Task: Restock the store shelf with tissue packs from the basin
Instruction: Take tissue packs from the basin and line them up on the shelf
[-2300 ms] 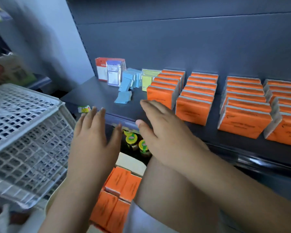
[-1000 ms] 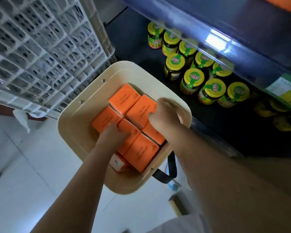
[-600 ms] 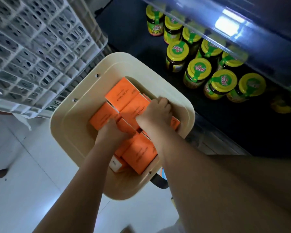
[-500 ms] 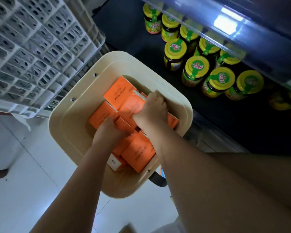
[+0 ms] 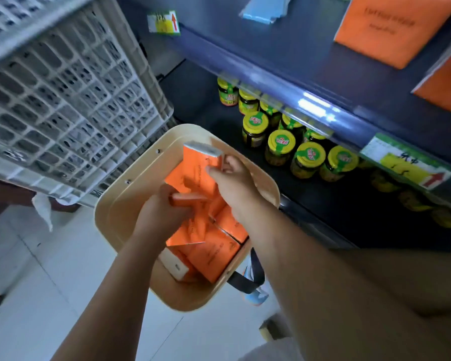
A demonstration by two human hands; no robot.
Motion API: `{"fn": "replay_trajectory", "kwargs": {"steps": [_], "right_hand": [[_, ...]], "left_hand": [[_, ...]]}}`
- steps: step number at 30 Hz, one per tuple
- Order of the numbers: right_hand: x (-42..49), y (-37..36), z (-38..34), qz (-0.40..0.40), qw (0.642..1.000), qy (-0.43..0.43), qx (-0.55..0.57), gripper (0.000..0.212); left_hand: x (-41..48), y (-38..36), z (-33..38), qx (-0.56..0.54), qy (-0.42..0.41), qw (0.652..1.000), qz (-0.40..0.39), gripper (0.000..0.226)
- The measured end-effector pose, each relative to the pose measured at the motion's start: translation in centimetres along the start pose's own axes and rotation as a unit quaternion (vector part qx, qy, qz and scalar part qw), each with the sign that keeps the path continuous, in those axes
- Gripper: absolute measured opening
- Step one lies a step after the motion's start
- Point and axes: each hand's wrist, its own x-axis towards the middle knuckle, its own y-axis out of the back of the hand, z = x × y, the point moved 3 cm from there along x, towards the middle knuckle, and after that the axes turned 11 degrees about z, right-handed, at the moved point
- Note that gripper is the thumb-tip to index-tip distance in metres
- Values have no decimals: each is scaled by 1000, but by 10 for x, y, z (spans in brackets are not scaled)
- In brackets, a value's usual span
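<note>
A cream basin (image 5: 115, 207) stands on the floor below the shelf, with several orange tissue packs (image 5: 214, 251) inside. My right hand (image 5: 232, 181) grips one orange pack (image 5: 198, 162) by its edge and holds it upright above the basin. Lower down, my left hand (image 5: 162, 214) grips another orange pack (image 5: 188, 201), tilted over the pile. The dark store shelf (image 5: 284, 50) runs across the top right, with orange packs (image 5: 396, 27) standing on it.
A white lattice crate (image 5: 63, 95) leans at the left, close to the basin. Jars with yellow lids (image 5: 281, 142) fill the lower shelf to the right of the basin. Price tags (image 5: 406, 165) hang on the shelf edge. Pale tiled floor (image 5: 37, 282) lies below.
Both hands went from the shelf down into the basin and closed on packs. Each hand has now lifted a pack up out of the pile.
</note>
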Motion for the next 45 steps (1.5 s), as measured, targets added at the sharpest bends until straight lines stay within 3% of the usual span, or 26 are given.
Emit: {"fn": "replay_trajectory", "kwargs": {"steps": [4, 8, 17, 21, 25, 27, 32, 35, 40, 45], "right_hand": [[-21, 21, -56, -12, 998, 14, 57, 5], [-41, 53, -104, 4, 996, 43, 84, 16], [-77, 132, -203, 79, 964, 253, 11, 25], [-84, 163, -235, 182, 928, 323, 31, 24], [-77, 179, -261, 285, 883, 369, -54, 24], [-72, 189, -270, 307, 869, 372, -112, 29], [-62, 213, -270, 309, 824, 384, -279, 38], [-63, 217, -267, 325, 778, 401, -358, 41], [-62, 214, -256, 359, 707, 439, -423, 36], [-47, 214, -255, 370, 678, 426, -472, 34]], "left_hand": [[-16, 31, 16, -128, 30, 991, 27, 29], [-44, 50, 47, -310, 51, 949, -22, 28], [-72, 76, 126, -483, 31, 870, -97, 15], [-67, 87, 152, -489, -7, 865, -114, 15], [-66, 97, 169, -478, -52, 867, -127, 45], [-66, 98, 173, -473, -63, 869, -130, 47], [-66, 92, 179, -473, -58, 870, -123, 35], [-65, 82, 184, -468, -57, 873, -123, 35], [-65, 65, 195, -457, -78, 878, -115, 33], [-65, 54, 211, -441, -98, 882, -134, 28]]}}
